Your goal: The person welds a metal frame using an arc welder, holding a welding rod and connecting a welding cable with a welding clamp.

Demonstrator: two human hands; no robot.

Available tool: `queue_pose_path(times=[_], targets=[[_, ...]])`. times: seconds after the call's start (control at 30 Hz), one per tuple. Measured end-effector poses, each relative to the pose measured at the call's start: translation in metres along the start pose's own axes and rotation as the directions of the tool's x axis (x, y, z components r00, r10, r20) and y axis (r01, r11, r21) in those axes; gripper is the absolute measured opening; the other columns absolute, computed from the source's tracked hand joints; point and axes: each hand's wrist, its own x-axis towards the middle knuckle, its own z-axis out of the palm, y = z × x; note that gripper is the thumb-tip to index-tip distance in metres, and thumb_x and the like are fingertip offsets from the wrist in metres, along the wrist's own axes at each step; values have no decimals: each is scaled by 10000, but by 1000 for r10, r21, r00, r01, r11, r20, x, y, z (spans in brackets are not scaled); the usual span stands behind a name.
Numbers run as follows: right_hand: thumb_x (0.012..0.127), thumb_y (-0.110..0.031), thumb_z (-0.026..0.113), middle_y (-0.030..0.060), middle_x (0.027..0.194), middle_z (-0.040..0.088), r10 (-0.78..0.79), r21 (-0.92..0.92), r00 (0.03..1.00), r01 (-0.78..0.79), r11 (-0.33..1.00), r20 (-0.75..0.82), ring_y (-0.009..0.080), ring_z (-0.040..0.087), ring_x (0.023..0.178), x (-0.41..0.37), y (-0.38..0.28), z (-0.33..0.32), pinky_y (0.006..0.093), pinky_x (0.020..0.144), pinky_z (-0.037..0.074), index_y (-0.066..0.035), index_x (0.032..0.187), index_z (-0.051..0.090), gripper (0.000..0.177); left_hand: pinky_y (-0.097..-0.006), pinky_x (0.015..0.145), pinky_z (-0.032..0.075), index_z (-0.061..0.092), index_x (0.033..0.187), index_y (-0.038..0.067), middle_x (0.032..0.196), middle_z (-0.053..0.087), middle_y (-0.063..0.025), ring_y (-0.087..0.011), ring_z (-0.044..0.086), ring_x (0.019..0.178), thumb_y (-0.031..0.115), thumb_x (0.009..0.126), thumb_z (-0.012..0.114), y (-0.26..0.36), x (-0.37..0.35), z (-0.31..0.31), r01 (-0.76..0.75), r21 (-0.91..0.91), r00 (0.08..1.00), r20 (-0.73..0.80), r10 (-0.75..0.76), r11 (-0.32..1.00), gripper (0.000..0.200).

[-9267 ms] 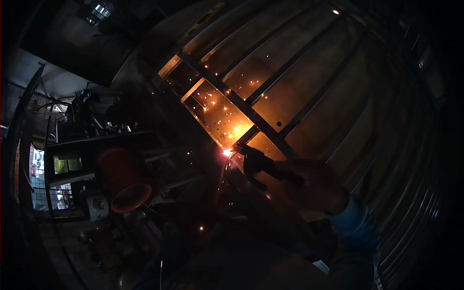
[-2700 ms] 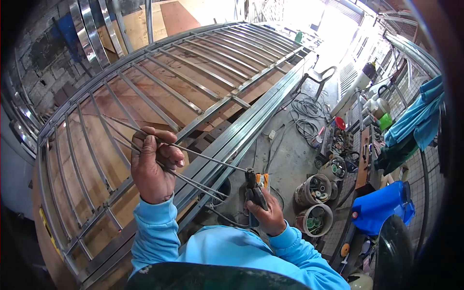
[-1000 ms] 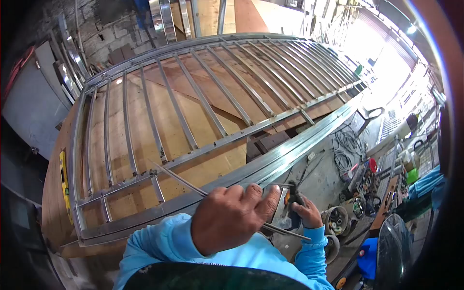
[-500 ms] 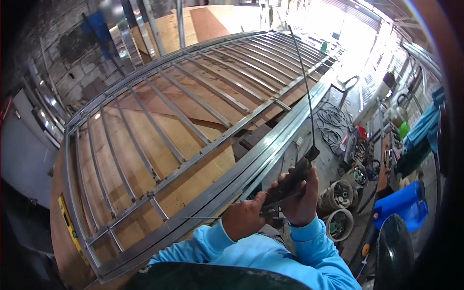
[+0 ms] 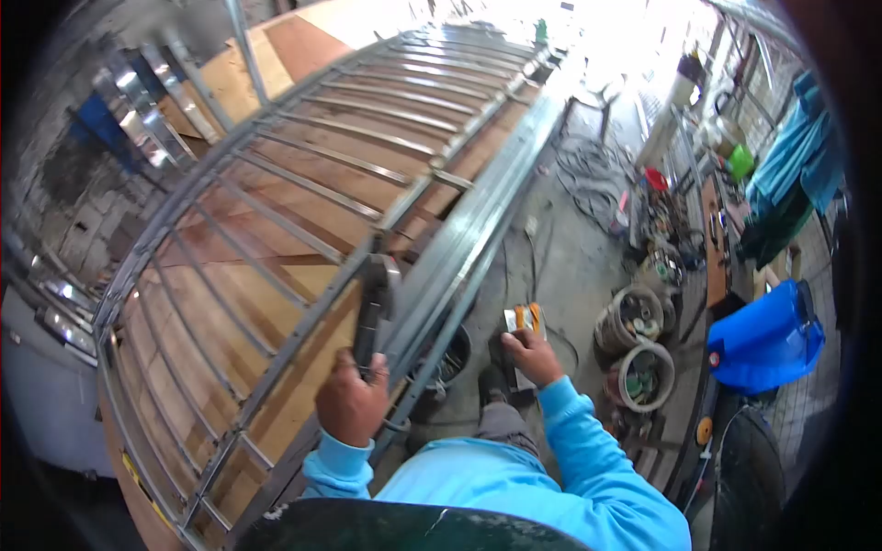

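Observation:
My left hand [image 5: 352,400] is closed around the handle of a dark welding electrode holder [image 5: 372,303], which points up over the edge of the metal frame [image 5: 317,332]. No long rod shows clearly at its tip. To the right, my right hand [image 5: 535,356] is closed on a small white and orange box [image 5: 525,321], with the thumb across its near end. The barred frame lies on plywood boards, and long metal tubes [image 5: 459,241] run along its right side.
Buckets of small parts [image 5: 645,376] stand on the floor at the right, near a blue jerrycan [image 5: 765,338]. Coiled cable [image 5: 588,174] lies farther back. A dark round container [image 5: 452,354] sits beside the tubes. Teal cloth [image 5: 797,151] hangs at right.
My hands have moved apart. The left one has carried the dark tool left over the frame; the right has let go of it and now holds the box. The view has shifted right.

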Motion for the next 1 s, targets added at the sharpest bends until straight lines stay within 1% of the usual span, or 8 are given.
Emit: queue_pose_path(times=[0.1,0.33,0.4,0.5,0.7,0.83,0.93,1.0], targets=[[897,-478,686,248,1097,702,171,-190,983,-157,969,61,405,670,1044,29,94,8,458,892,529,22,1113,658,546,-555,693,501,574,958,-2,869,672,-267,-484,656,827,390,927,667,11,14,30,137,151,991,-15,-136,979,404],[901,-491,635,270,1302,610,477,-478,846,-326,815,238,413,582,1219,80,229,5,473,1033,470,17,1258,609,621,-522,713,489,584,1065,-45,884,666,-262,-490,647,850,360,938,685,31,10,87,273,333,946,-263,-189,902,436],[908,-474,631,245,1369,566,520,-496,809,-345,797,272,387,545,1277,107,269,8,455,1061,452,-2,1287,593,607,-489,931,465,569,1243,-84,1113,666,-280,-426,632,1047,347,1003,620,51,19,89,593,145,802,-183,-568,792,496],[907,-477,640,233,1312,595,620,-586,743,-393,709,253,396,564,1245,158,331,10,460,1057,457,-12,1265,603,588,-499,942,467,548,1285,-70,1194,610,-295,-447,593,1095,451,939,663,25,9,101,451,481,863,-448,-231,752,635],[950,-457,588,232,1292,610,640,-609,754,-441,659,146,426,591,1195,287,434,29,499,1015,479,-29,1211,636,504,-503,1010,447,520,1367,-59,1326,549,-324,-485,537,1216,557,890,693,17,49,162,458,439,883,-323,-340,773,798],[945,-340,602,223,1197,630,434,-552,898,-396,734,-68,413,598,1146,377,469,52,512,974,488,-48,1171,663,374,-503,987,448,525,1341,-56,1289,555,-317,-482,542,1183,537,895,690,11,94,211,422,497,907,-227,-355,759,761],[953,-257,546,212,1180,627,275,-574,958,-271,773,-82,403,606,1105,439,495,73,518,941,494,-47,1202,648,341,-503,969,450,529,1322,-54,1261,559,-312,-479,546,1158,523,898,688,6,126,240,394,529,917,-179,-356,752,733],[980,-215,471,186,1226,625,395,-643,919,-301,705,3,382,566,1198,476,512,90,492,1014,448,-53,1252,631,355,-503,957,450,531,1309,-53,1243,562,-309,-478,549,1141,513,900,687,1,144,257,376,546,924,-162,-346,749,715]])
